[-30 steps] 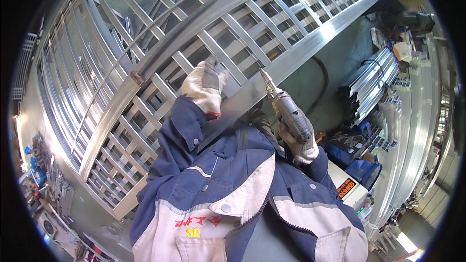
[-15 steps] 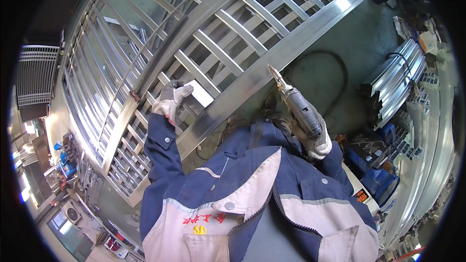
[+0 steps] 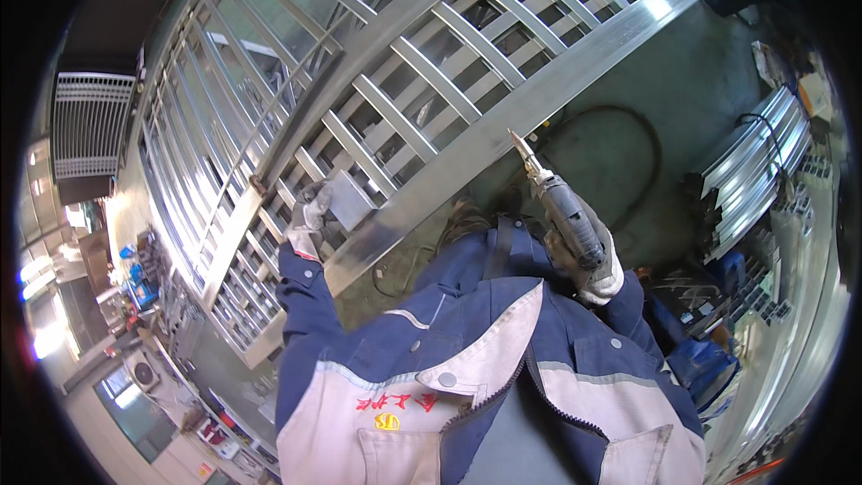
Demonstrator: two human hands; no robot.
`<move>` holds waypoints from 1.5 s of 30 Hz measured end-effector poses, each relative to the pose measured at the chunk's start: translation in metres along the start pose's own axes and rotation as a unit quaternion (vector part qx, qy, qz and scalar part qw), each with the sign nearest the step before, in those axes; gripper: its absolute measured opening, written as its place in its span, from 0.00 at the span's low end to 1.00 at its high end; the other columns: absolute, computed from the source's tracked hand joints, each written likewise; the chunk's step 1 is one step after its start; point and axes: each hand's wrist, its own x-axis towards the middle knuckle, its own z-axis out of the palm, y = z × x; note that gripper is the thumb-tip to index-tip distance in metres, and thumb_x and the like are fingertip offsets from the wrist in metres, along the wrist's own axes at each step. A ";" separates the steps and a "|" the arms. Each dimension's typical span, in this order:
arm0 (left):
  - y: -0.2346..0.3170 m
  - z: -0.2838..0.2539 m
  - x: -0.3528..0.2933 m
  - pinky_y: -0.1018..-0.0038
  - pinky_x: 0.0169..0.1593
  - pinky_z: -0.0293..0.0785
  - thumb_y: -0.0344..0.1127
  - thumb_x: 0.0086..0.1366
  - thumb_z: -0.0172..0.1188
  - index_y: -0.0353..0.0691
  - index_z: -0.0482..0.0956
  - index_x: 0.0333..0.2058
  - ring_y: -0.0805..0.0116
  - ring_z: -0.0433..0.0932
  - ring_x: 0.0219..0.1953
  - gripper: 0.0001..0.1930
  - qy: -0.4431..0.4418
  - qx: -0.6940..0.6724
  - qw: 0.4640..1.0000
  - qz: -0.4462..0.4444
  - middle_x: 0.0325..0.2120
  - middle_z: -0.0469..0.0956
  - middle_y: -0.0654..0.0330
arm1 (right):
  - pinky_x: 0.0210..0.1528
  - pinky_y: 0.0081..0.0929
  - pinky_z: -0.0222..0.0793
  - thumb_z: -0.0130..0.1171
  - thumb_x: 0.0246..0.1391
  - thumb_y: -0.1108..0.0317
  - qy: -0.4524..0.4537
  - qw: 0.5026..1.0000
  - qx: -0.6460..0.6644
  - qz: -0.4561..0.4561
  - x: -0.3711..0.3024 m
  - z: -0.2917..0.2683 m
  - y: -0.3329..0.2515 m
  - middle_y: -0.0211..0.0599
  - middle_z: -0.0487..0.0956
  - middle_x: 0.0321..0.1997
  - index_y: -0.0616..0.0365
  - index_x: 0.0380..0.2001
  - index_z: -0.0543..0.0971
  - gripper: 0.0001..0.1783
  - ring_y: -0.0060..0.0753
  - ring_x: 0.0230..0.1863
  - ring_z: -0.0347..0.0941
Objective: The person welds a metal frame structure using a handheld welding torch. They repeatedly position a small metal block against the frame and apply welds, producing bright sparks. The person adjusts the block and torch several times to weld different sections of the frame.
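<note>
My left hand (image 3: 312, 207), in a pale glove with grey fingers, is closed on the edge of a flat, grey rectangular piece of metal (image 3: 351, 201). That piece sits over the slats of a silvery metal railing panel (image 3: 449, 162), close to its near rail; whether it rests on them I cannot tell. My right hand (image 3: 593, 260), also gloved, wraps round the dark grey body of a hand-held power tool (image 3: 572, 216). The tool's slim pointed tip is directed up and left, close to the near rail's edge.
More barred panels (image 3: 202, 126) lie beyond and left. Bundled shiny metal profiles (image 3: 754, 171) are stacked at the right, with a blue bag (image 3: 700, 368) below them. A dark hose (image 3: 657, 148) curves over the green floor. Another barred panel (image 3: 90, 126) stands at the far left.
The rectangular metal piece has turned from bright white to grey as its tilt to the light changed. The whole view has shifted slightly; both hands keep their hold.
</note>
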 end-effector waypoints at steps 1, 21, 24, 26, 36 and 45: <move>-0.002 -0.002 -0.002 0.71 0.36 0.85 0.51 0.77 0.77 0.32 0.85 0.63 0.68 0.88 0.36 0.29 -0.010 0.010 1.000 0.018 0.43 0.91 0.56 | 0.57 0.31 0.83 0.72 0.66 0.75 -0.008 1.000 -0.012 -0.004 0.000 -0.001 0.000 0.36 0.88 0.54 0.62 0.79 0.74 0.39 0.24 0.49 0.84; -0.010 -0.033 -0.048 0.62 0.47 0.94 0.44 0.76 0.78 0.33 0.80 0.69 0.59 0.92 0.49 0.31 -0.028 -0.142 0.989 0.035 0.55 0.90 0.52 | 0.48 0.25 0.82 0.72 0.68 0.74 0.062 0.996 -0.029 -0.056 0.038 0.064 -0.024 0.32 0.85 0.49 0.63 0.70 0.78 0.29 0.21 0.44 0.82; 0.060 0.016 -0.023 0.66 0.54 0.87 0.59 0.67 0.82 0.28 0.78 0.73 0.64 0.88 0.52 0.47 -0.230 -0.075 0.970 0.021 0.52 0.87 0.59 | 0.52 0.25 0.83 0.72 0.68 0.74 0.048 0.998 -0.012 -0.024 0.041 0.068 -0.033 0.33 0.86 0.54 0.64 0.71 0.77 0.31 0.22 0.47 0.83; 0.099 0.050 -0.003 0.69 0.52 0.85 0.53 0.68 0.81 0.29 0.78 0.73 0.68 0.86 0.48 0.45 -0.322 -0.057 0.944 0.034 0.50 0.86 0.61 | 0.54 0.29 0.83 0.72 0.70 0.77 0.057 0.998 -0.012 -0.034 0.038 0.071 -0.037 0.34 0.85 0.56 0.62 0.67 0.79 0.25 0.23 0.48 0.82; 0.147 0.178 0.077 0.81 0.25 0.69 0.38 0.72 0.76 0.43 0.92 0.57 0.84 0.76 0.22 0.18 -0.317 0.077 0.941 -0.086 0.33 0.88 0.71 | 0.66 0.30 0.81 0.70 0.70 0.78 0.093 0.995 -0.033 -0.028 0.028 0.070 -0.038 0.39 0.87 0.63 0.63 0.78 0.74 0.36 0.29 0.60 0.85; 0.164 0.204 0.084 0.76 0.24 0.68 0.41 0.71 0.78 0.42 0.92 0.51 0.78 0.74 0.20 0.15 -0.283 0.104 0.946 -0.119 0.29 0.84 0.69 | 0.45 0.27 0.84 0.74 0.68 0.70 0.092 0.990 -0.099 -0.038 0.046 0.052 -0.024 0.32 0.88 0.49 0.61 0.70 0.79 0.30 0.22 0.40 0.84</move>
